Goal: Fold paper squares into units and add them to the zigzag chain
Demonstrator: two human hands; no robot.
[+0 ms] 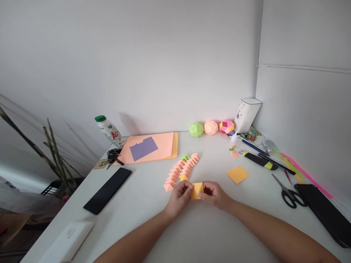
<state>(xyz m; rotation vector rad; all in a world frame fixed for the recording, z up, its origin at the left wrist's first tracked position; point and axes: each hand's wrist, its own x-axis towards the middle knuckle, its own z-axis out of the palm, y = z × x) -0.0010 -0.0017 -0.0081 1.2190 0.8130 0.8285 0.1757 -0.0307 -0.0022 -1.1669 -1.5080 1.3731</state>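
Observation:
Between my two hands is a small folded piece of yellow-orange paper (197,191), with creases across its face. My left hand (180,194) pinches its left side with thumb and fingers. On the right edge, my right hand (215,195) grips the same paper, fingers closed. Just beyond my left hand lies another folded yellow paper unit (183,178). Two rows of folded peach paper units (178,167) run away from it, with a green unit (185,157) at the far end. A few square yellow sheets (238,174) lie to the right.
Scissors (289,191), a utility knife (260,160) and a black case (325,212) lie at right. Three paper balls (211,128) line the wall beside a white container (247,115). At left are peach sheets (164,144), a bottle (111,132), a black phone (108,190) and a white box (68,241).

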